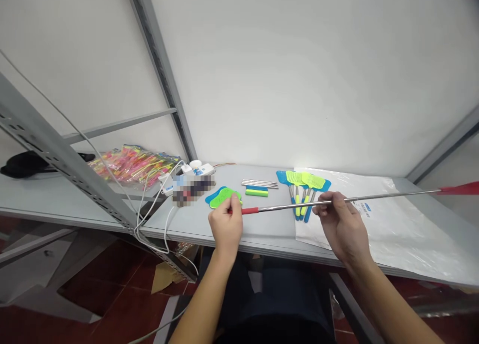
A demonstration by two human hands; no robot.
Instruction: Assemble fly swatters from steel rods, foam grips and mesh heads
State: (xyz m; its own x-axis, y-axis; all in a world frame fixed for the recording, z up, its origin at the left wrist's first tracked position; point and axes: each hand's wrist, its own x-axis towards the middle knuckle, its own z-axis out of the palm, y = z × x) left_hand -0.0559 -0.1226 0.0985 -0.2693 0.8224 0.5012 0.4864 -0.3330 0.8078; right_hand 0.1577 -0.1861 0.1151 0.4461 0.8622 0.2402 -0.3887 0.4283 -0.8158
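Note:
A telescopic fly swatter [286, 206] is stretched out level across my view, its metal rod extended and its red head [462, 189] at the right edge. My left hand [225, 223] is closed around its red handle. Thumb and fingers of my right hand [343, 228] pinch the rod near its middle. Behind my left hand, partly hidden, lie green and blue swatter heads [220, 198]. Several thin metal rods [260, 184] rest side by side, with blue and green handle tubes [256, 193] just in front. Assembled yellow-green and blue fly swatters [306, 178] lie fanned out beyond the rod.
A white plastic bag [396, 229] covers the right of the grey shelf table [273, 225]. At the left are a power strip with plugs and white cables [205, 170], a blurred-out item [194, 191] and bagged colourful goods [136, 164]. A metal upright [75, 154] stands at the left.

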